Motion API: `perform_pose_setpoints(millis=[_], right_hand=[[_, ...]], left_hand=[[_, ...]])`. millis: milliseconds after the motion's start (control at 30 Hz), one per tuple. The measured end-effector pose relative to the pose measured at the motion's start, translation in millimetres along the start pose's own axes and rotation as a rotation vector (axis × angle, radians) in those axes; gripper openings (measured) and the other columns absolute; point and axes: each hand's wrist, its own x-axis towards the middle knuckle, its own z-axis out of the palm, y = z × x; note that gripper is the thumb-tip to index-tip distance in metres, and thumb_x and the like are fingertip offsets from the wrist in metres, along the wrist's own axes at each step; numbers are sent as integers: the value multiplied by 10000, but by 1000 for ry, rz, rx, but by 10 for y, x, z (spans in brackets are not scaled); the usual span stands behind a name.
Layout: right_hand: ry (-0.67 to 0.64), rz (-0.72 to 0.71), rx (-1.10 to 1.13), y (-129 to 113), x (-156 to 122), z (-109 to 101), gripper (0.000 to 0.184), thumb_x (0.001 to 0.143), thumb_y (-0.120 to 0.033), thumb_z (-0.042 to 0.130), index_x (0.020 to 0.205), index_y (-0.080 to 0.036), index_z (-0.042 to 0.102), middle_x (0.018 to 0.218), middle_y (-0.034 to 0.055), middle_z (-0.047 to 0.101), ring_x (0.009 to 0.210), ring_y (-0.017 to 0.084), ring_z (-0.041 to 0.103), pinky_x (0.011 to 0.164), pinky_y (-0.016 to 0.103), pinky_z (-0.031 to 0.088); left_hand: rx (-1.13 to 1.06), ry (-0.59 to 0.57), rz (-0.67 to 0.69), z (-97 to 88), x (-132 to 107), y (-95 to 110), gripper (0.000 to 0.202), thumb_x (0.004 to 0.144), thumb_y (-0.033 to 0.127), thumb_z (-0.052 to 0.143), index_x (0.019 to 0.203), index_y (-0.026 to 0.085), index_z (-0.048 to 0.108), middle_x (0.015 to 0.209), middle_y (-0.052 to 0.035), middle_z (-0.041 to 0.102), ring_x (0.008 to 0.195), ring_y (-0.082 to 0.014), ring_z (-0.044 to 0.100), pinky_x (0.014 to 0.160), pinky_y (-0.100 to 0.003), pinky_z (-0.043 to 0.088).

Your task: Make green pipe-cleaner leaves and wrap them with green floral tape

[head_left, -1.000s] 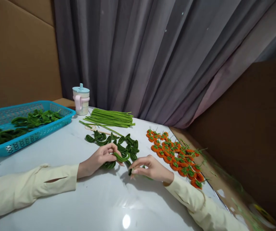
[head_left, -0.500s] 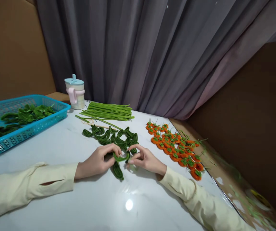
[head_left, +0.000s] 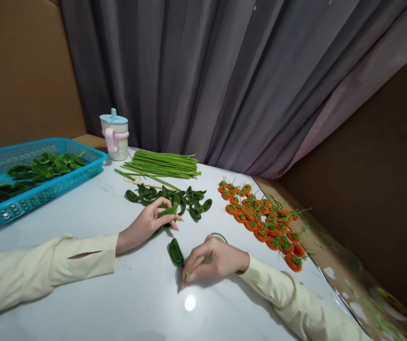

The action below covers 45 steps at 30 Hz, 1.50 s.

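A heap of dark green looped pipe-cleaner leaves (head_left: 185, 199) lies on the white table (head_left: 83, 222). My left hand (head_left: 146, 225) rests at the near edge of that heap, fingers closed round one green leaf (head_left: 168, 211). My right hand (head_left: 212, 260) is nearer to me, fingertips pinched down on the table beside a single green leaf (head_left: 176, 252) that lies apart from the heap. A small ring of green tape (head_left: 219, 235) peeks out behind the right hand. What the right fingers pinch, if anything, is too small to make out.
A blue mesh basket (head_left: 29, 199) with more green leaves stands at the left. A lidded cup with a pink handle (head_left: 115, 135) and a bundle of straight green stems (head_left: 163, 165) sit at the back. Several orange flower pieces (head_left: 260, 222) spread on the right near the table edge.
My right hand has drawn back toward me, away from the heap. One green leaf now lies alone on the table. My left hand has shifted slightly into the heap and grips another leaf.
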Motion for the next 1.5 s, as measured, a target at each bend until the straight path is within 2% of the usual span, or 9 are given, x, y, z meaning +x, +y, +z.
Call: perform_pose_setpoints(millis=[100,333,567,767,967,1100,1200,1367,1500], right_hand=[[104,48,0,36,53,45,260,824,-348,603,937,-122,664,899,78,683,824,171,654,748,212,497],[641,144,175,228,173,23,365,758,-442,653,906,-108,645,782,75,685,701,180,645,660,262,513],[552,147,354,231,139,-17,375,666,-444,730,811,-100,691,733,81,675,680,182,643,682,290,522],[615,93,438,253,148,-15,401,692,-439,721,855,-83,635,766,109,668,676,192,650,687,317,521],[507,70,442,186,109,-32,510,719,-377,726,1098,-140,483,736,66,679,698,190,652,673,302,494],[453,94,379,186,101,-32,385,725,-410,709,920,-117,553,766,91,682,713,181,642,633,258,458],[486,93,375,208,104,-34,352,715,-419,711,823,-124,553,752,83,682,706,181,642,617,252,447],[494,74,384,207,98,-51,358,697,-428,719,807,-128,557,723,73,679,687,174,641,604,241,443],[474,87,394,199,87,-63,370,681,-435,727,795,-121,569,726,76,676,696,178,644,615,243,449]], left_hand=[[38,-2,18,17,-36,48,248,846,351,516,967,208,355,778,-42,675,906,-210,620,798,-343,443],[392,-87,243,82,-268,160,163,852,252,464,1003,191,466,936,-61,625,899,-185,600,710,-251,459],[478,-161,164,86,-226,-12,50,748,164,502,790,164,530,786,-37,645,723,-161,598,631,-252,481],[119,-88,-47,19,-61,-60,107,760,218,532,808,166,452,790,-42,631,646,-144,597,542,-259,497],[-58,-228,-131,39,-37,-6,187,761,242,579,830,168,422,774,-31,613,667,-149,605,555,-263,492],[-46,-294,-125,59,-39,9,143,792,238,530,850,168,420,803,-44,597,713,-167,602,587,-289,500],[220,-331,50,18,-2,48,151,794,217,496,931,169,457,959,-84,580,827,-187,581,681,-323,494],[880,-351,583,-71,82,105,282,754,280,587,1006,167,531,1108,-126,565,1057,-262,485,909,-397,356],[1006,-332,752,-119,108,-3,257,791,295,585,1031,204,559,1139,-102,597,1091,-249,513,941,-386,299]])
